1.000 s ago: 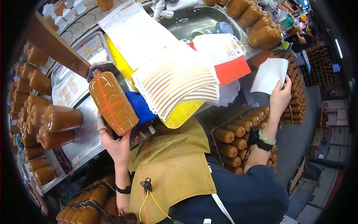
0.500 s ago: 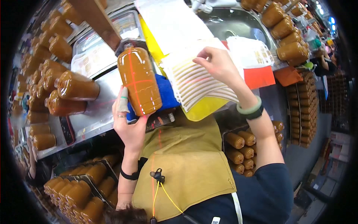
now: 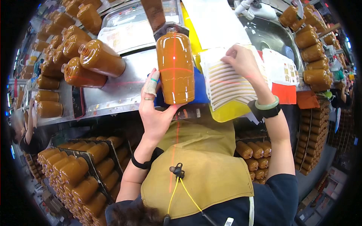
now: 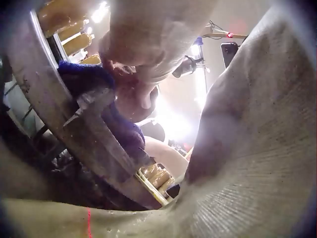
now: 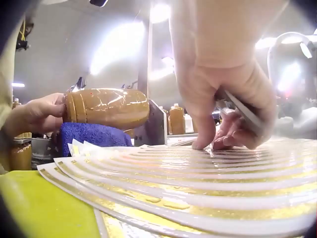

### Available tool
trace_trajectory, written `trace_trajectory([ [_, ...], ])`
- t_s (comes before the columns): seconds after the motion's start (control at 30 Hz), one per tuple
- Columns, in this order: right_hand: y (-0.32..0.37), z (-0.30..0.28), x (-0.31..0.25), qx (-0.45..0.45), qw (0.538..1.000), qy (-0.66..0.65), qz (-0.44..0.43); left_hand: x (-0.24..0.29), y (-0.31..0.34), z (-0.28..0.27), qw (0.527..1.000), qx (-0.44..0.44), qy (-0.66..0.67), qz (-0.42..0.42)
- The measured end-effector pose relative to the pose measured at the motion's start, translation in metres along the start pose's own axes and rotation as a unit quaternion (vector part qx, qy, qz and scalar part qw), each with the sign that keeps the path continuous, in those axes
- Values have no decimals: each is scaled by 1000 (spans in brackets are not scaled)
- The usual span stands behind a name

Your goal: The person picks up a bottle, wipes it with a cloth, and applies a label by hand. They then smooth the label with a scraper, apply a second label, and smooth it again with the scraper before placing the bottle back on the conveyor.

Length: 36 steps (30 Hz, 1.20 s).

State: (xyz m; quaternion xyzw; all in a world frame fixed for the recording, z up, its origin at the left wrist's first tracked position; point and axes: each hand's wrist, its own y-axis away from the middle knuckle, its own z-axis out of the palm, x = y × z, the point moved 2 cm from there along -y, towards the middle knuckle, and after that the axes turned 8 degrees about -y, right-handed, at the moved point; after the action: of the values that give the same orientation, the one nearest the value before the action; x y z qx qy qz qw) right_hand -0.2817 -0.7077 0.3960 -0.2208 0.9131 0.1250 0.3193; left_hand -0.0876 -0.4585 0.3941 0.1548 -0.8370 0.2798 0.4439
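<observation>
A glossy brown bottle [image 3: 175, 71] lies with its neck against a dark holder, beside a blue cloth [image 3: 201, 88]. My left hand [image 3: 154, 113] holds its base end, thumb at the bottom and wrapped fingers along the left side. The right wrist view also shows this grip on the bottle [image 5: 109, 106]. My right hand [image 3: 244, 62] is over the fanned, gold-striped white sheets [image 3: 222, 88]. In the right wrist view, the curled right hand [image 5: 228, 99] holds a flat grey object [image 5: 243, 110], thumb and fingertips touching the top sheet. Blur hides most of the left wrist view.
Several brown bottles [image 3: 102, 58] stand left on the metal bench. A tray [image 3: 126, 35] and a wooden post [image 3: 154, 13] are behind. To the right are a sink [image 3: 264, 34], printed sheets [image 3: 279, 66] and a red sheet [image 3: 284, 93]. Racked bottles sit below the bench.
My right hand has come from the far right, where it held a white sheet, to the striped sheets. My left hand stays at the bottle. The head view has turned.
</observation>
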Motion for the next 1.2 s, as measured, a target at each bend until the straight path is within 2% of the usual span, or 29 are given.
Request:
trace_trajectory([
  [0.1,0,-2,5,-27,999,-36,11,-4,1,3,999,-9,22,-40],
  [0.17,12,-8,-4,19,993,90,-73,-6,-1,1,999,-6,3,-41],
  [0.2,17,-6,3,42,976,180,-116,-8,-1,0,999,-12,8,-35],
  [0.33,58,-21,-48,75,960,198,-181,-8,2,-2,998,-39,17,-44],
  [0.4,76,-20,-81,-21,986,-48,-156,-8,2,-2,998,-45,27,-47],
  [0.47,96,-12,-102,-83,968,-164,-169,-5,0,-5,998,-48,-9,-37],
  [0.53,114,0,-117,-106,949,-225,-195,-1,-2,-10,996,-74,-49,-21],
  [0.57,117,4,-120,-139,947,-225,-184,-1,0,-12,996,-73,-49,-22],
  [0.63,119,18,-118,-121,953,-199,-193,1,6,-16,994,-105,-5,-21],
  [0.67,119,21,-116,-121,953,-200,-193,3,8,-17,986,-122,100,-50],
  [0.7,120,24,-114,-111,957,-200,-177,1,10,-18,986,-121,100,-50],
  [0.77,121,29,-110,-104,961,-201,-160,-6,16,-17,957,-126,223,-133],
  [0.9,122,30,-108,-99,963,-219,-118,-7,18,-6,965,-98,206,-126],
  [1.03,122,34,-103,-101,962,-245,-70,-4,18,-6,954,-93,248,-140],
  [1.2,121,41,-96,-89,961,-255,-63,-4,19,-4,947,-87,268,-153],
])
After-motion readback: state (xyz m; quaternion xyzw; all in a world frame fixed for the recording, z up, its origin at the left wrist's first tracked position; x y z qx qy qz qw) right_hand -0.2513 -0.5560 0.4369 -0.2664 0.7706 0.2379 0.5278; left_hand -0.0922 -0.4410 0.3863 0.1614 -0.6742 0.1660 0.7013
